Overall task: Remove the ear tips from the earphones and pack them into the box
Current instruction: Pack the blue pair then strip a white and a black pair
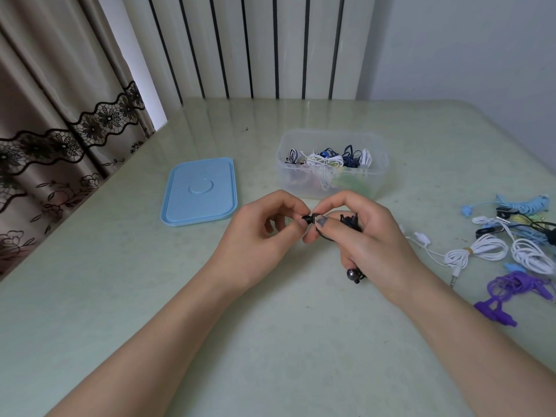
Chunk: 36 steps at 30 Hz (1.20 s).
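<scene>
left hand [264,233] fingers pinch the black ear tip [307,218]; right hand [365,236] curls round the black earphones [350,221], thumb on the bud. we judge: pull straight off with a slight twist, bud held firm. box [331,164] sits open just beyond the fingers on the counter [270,341].
</scene>
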Available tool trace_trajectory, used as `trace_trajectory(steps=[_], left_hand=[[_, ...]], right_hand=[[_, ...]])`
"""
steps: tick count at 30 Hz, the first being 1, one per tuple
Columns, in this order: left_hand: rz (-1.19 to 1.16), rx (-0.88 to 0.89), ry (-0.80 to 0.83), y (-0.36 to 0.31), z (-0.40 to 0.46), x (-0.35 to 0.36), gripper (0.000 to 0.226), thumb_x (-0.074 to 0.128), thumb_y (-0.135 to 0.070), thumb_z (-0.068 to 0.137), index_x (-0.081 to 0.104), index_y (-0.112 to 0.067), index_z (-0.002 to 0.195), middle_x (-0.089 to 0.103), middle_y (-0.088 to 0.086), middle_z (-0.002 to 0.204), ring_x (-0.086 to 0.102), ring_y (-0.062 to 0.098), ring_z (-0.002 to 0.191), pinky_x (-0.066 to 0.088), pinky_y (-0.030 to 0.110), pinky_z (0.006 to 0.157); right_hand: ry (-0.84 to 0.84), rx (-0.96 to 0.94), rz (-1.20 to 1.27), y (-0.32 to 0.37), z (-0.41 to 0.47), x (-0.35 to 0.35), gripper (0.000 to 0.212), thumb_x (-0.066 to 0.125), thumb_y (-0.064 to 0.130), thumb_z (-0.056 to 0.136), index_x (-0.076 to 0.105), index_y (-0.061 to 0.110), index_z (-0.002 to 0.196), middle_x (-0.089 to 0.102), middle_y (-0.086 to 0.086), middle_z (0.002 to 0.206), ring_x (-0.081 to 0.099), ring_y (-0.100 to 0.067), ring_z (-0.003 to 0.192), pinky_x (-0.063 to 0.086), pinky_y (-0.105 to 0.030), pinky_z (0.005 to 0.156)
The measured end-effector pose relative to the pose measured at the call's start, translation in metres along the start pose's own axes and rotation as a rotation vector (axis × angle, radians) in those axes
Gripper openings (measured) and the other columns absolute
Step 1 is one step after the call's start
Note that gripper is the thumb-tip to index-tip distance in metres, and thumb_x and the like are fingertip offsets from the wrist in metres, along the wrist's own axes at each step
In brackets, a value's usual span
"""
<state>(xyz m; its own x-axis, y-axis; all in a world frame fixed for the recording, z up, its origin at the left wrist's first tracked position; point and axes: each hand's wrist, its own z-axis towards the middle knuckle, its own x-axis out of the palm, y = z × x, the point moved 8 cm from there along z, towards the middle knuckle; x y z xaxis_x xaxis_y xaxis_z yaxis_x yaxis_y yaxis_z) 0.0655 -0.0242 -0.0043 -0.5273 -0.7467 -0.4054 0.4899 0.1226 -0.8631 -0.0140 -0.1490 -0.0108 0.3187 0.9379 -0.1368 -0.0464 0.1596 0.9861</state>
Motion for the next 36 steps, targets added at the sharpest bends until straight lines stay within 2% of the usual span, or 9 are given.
trace_trajectory(steps=[4, 10, 14, 18, 22, 25, 30, 32, 36], left_hand=[[-0.016, 0.005, 0.005, -0.0009, -0.0002, 0.0003, 0.014, 0.065, -0.006, 0.094, 0.067, -0.019, 0.090, 0.069, -0.009, 0.079, 0.047, 0.014, 0.072, 0.041, 0.027, 0.068], [-0.013, 0.016, -0.015, 0.0008, 0.0000, -0.0020, 0.015, 0.066, -0.004, 0.093, 0.068, -0.019, 0.091, 0.065, -0.013, 0.082, 0.046, 0.010, 0.072, 0.040, 0.022, 0.068], [0.017, 0.047, -0.009, -0.0003, 0.0004, -0.0036, 0.014, 0.066, -0.007, 0.096, 0.071, -0.020, 0.096, 0.067, -0.013, 0.083, 0.049, 0.011, 0.075, 0.042, 0.025, 0.071], [0.045, 0.080, 0.014, -0.0054, -0.0016, -0.0039, 0.014, 0.068, -0.012, 0.096, 0.074, -0.025, 0.097, 0.068, -0.013, 0.087, 0.050, 0.007, 0.078, 0.041, 0.021, 0.073], [0.052, 0.107, 0.029, -0.0087, -0.0019, -0.0032, 0.011, 0.069, -0.013, 0.096, 0.073, -0.023, 0.099, 0.069, -0.012, 0.093, 0.054, 0.009, 0.081, 0.042, 0.028, 0.075], [0.005, 0.110, 0.056, -0.0092, -0.0015, -0.0017, 0.012, 0.067, -0.010, 0.097, 0.074, -0.019, 0.101, 0.070, -0.011, 0.096, 0.057, 0.010, 0.084, 0.044, 0.025, 0.079], [-0.134, 0.062, 0.097, -0.0060, -0.0003, 0.0015, 0.009, 0.064, -0.003, 0.098, 0.070, -0.010, 0.099, 0.071, 0.003, 0.094, 0.063, 0.023, 0.090, 0.048, 0.036, 0.086], [-0.173, 0.041, 0.117, -0.0048, 0.0000, 0.0027, 0.008, 0.064, -0.003, 0.098, 0.069, -0.008, 0.099, 0.071, 0.005, 0.095, 0.064, 0.020, 0.091, 0.049, 0.034, 0.088], [-0.244, 0.008, 0.139, -0.0023, 0.0002, 0.0030, 0.008, 0.065, -0.010, 0.094, 0.068, -0.006, 0.100, 0.071, 0.011, 0.098, 0.065, 0.019, 0.093, 0.051, 0.034, 0.092]], right_hand=[[-0.031, -0.024, -0.021, 0.0017, -0.0002, -0.0014, 0.004, 0.058, 0.011, 0.096, 0.061, 0.014, 0.096, 0.074, -0.005, 0.079, 0.031, -0.020, 0.040, 0.032, -0.026, 0.040], [-0.061, -0.019, -0.030, 0.0002, 0.0008, -0.0033, 0.003, 0.061, 0.012, 0.095, 0.062, 0.014, 0.095, 0.073, -0.005, 0.079, 0.035, -0.015, 0.040, 0.034, -0.027, 0.040], [-0.065, -0.016, -0.012, -0.0005, 0.0010, -0.0065, 0.002, 0.061, 0.011, 0.095, 0.063, 0.012, 0.093, 0.072, -0.006, 0.078, 0.036, -0.012, 0.039, 0.035, -0.024, 0.041], [-0.036, 0.029, 0.040, -0.0045, 0.0046, -0.0086, 0.004, 0.061, 0.010, 0.095, 0.065, 0.009, 0.093, 0.070, -0.008, 0.075, 0.033, -0.012, 0.037, 0.035, -0.026, 0.045], [0.018, 0.069, 0.096, -0.0035, 0.0057, -0.0076, 0.008, 0.058, 0.006, 0.095, 0.066, 0.006, 0.092, 0.067, -0.010, 0.074, 0.029, -0.012, 0.039, 0.034, -0.025, 0.043], [0.041, 0.100, 0.138, -0.0039, 0.0057, -0.0069, 0.008, 0.059, 0.006, 0.095, 0.067, 0.005, 0.092, 0.066, -0.009, 0.072, 0.026, -0.012, 0.041, 0.033, -0.024, 0.042], [0.056, 0.140, 0.144, -0.0059, 0.0060, -0.0057, 0.006, 0.059, 0.007, 0.094, 0.062, 0.005, 0.099, 0.068, -0.007, 0.070, 0.027, -0.010, 0.040, 0.033, -0.022, 0.042], [0.062, 0.137, 0.147, -0.0048, 0.0062, -0.0055, 0.003, 0.059, 0.006, 0.094, 0.061, 0.006, 0.094, 0.067, -0.007, 0.069, 0.027, -0.010, 0.040, 0.033, -0.022, 0.042], [0.078, 0.128, 0.160, -0.0033, 0.0063, -0.0051, 0.008, 0.060, 0.004, 0.093, 0.062, 0.008, 0.087, 0.066, -0.007, 0.068, 0.026, -0.011, 0.041, 0.033, -0.021, 0.043]])
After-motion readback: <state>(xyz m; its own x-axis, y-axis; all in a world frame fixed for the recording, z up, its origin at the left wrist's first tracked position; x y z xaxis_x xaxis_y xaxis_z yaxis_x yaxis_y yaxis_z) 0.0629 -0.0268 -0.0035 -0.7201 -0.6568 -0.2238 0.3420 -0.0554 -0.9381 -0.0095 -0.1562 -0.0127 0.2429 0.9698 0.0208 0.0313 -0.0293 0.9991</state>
